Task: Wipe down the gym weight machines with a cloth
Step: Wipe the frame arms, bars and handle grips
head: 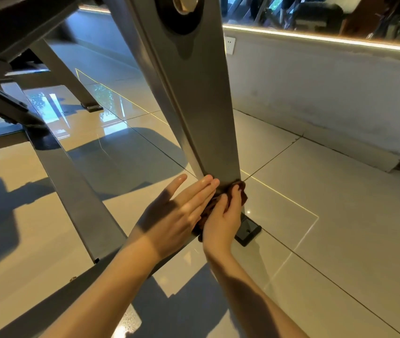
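Head view: limp, soft brown cloth [241,191], best bunched, gripped by right hand [223,215] against steel upright [206,118]; left hand [177,211] flat, fingers straight.

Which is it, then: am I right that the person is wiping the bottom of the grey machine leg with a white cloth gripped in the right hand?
Not quite. The cloth is dark brown, not white, as the head view shows. The rest holds: the right hand grips it at the bottom of the grey machine leg.
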{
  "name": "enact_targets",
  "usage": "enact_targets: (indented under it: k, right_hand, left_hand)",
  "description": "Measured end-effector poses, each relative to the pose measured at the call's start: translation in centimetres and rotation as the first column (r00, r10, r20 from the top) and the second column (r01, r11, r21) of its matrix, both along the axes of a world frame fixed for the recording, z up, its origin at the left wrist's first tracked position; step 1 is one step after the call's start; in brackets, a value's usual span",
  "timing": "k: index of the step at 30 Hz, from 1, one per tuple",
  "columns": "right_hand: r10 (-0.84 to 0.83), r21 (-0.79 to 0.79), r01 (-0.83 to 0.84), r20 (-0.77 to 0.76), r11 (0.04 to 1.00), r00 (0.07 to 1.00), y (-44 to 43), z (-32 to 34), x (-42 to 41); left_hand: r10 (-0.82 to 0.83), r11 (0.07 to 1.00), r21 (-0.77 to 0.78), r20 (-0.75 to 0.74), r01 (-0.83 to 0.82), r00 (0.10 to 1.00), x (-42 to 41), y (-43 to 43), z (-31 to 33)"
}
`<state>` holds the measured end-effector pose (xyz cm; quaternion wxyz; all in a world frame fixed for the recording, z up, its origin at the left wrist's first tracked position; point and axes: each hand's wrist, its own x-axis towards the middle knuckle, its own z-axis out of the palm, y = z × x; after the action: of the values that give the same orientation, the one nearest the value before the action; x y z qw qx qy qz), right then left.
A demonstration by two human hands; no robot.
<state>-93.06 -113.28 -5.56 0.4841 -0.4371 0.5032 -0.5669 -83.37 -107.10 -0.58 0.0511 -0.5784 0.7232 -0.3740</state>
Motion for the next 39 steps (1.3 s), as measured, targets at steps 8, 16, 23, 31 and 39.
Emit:
enact_targets:
  k: [8, 16, 23, 31, 39]
  right_hand:
    - [0.057, -0.355, -0.147, -0.251, 0.923, 0.966, 5.1, -0.1, -0.2]
    - [0.02, -0.582, -0.559, -0.682, 0.591, 0.731, 2.5, 0.0, -0.4]
    - [-0.006, -0.507, -0.475, -0.688, 0.719, 0.726, 8.0, -0.9, 1.6]
    - [0.018, -0.373, -0.389, -0.701, 0.842, 0.713, 6.9, 0.2, 1.6]
    - [0.01, -0.433, -0.684, -0.841, 0.587, 0.54, 6.2, 1.1, 0.7]
  left_hand:
    - [0.171, 0.978, 0.184, -0.425, -0.1, 0.889, 2.8, 8.0, -0.8]
    - [0.326, 0.939, 0.309, -0.649, -0.154, 0.688, 2.6, 9.9, 0.0]
    - [0.357, 0.911, 0.4, -0.635, -0.103, 0.686, 3.1, 13.1, -0.4]
    - [0.433, 0.872, 0.462, -0.581, -0.159, 0.689, 5.1, 17.0, -1.2]
    - [0.393, 0.9, 0.4, -0.576, -0.172, 0.717, 4.3, 17.1, -0.7]
